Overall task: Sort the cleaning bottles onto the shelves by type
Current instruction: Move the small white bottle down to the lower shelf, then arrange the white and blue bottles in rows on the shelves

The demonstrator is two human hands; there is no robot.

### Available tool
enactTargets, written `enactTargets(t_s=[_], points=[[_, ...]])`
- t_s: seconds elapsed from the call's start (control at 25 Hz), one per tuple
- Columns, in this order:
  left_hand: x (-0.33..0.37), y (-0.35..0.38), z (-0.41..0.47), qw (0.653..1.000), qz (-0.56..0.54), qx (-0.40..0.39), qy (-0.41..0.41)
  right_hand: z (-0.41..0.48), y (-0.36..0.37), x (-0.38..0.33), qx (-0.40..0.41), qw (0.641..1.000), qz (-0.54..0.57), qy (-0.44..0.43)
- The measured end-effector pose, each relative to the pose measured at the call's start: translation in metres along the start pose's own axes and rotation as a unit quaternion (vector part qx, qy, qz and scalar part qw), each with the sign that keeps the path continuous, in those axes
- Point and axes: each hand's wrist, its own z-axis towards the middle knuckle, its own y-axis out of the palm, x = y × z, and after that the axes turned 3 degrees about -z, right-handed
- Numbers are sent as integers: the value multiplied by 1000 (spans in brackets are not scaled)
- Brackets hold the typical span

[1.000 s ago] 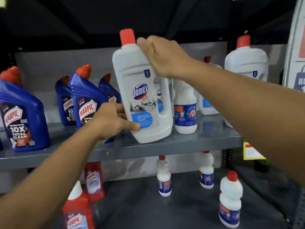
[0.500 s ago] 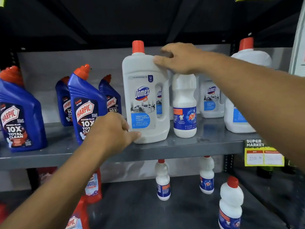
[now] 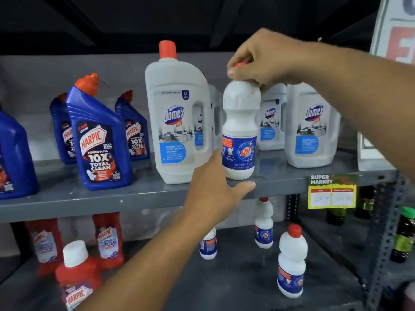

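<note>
Head view: Rin bottle (image 3: 240,131) upright on the grey upper shelf (image 3: 89,198), between Domex bottles (image 3: 177,122). Right hand (image 3: 267,61) fingers pinched around its red cap. Left hand (image 3: 215,189) loosely open, empty, just beside its base. Blue Harpic bottles (image 3: 98,135) stand left.

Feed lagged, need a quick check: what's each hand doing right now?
Left hand: open, holding nothing, beside the base of the Rin bottle.
Right hand: closed on the Rin bottle's red cap, bottle upright on the shelf.
</note>
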Motion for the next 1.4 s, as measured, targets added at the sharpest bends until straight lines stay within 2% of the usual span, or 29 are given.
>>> enactTargets(t_s=[0.12,0.24,0.36,0.44,0.48,0.6,0.8,1.04,1.16,1.32,1.4], points=[[1,4,-17,994,-102,37,14,-32,-10,-14,5,1000,-7,-17],[-19,13,-68,980,-185,59,40,-79,-6,-31,-28,998,30,-51],[-64,43,-125,980,-190,61,-22,-127,26,-33,-68,990,-64,-106],[-108,70,-147,980,-178,45,-77,-151,74,-17,-122,978,-118,-122],[-130,84,-152,980,-167,25,-101,-160,102,-7,-159,973,-127,-105],[-188,118,-152,978,-130,-13,-163,-173,182,27,-245,965,-93,16],[-250,152,-144,969,-105,-28,-221,-165,266,71,-223,968,-43,105],[-282,166,-145,960,-103,-52,-254,-163,307,82,-221,969,-88,73],[-275,163,-143,957,-101,-60,-265,-163,312,81,-226,967,-104,61],[-244,142,-140,955,-68,-111,-267,-167,292,65,-249,963,-93,49],[-220,119,-142,970,-29,-77,-229,-179,267,54,-224,970,-97,15]])
